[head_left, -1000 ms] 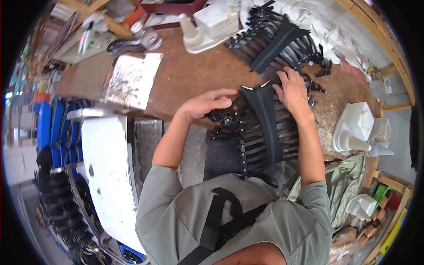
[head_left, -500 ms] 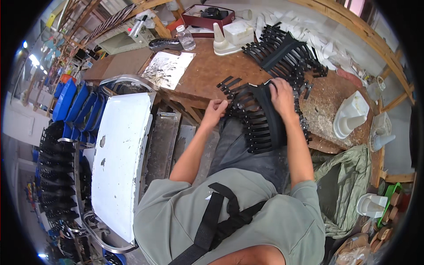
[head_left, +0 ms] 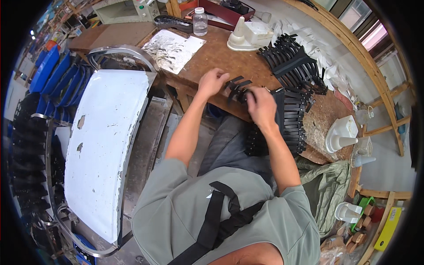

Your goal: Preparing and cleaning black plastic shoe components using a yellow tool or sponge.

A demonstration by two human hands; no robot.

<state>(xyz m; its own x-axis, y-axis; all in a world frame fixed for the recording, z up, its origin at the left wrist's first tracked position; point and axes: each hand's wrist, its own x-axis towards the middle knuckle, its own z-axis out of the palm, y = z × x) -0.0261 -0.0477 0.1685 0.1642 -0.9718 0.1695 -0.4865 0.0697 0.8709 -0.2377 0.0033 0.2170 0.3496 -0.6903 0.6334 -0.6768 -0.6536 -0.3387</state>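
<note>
Black straps (head_left: pixel 236 86) are held at the front edge of the wooden worktop (head_left: pixel 221 57), pinched by the left hand (head_left: pixel 212 81) and closed on by the right hand (head_left: pixel 260 106). They look light and floppy, best gripped near their ends.

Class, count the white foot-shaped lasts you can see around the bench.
3: one last at the bench's far edge, one at its right end, one low right; others may be hidden.
</note>
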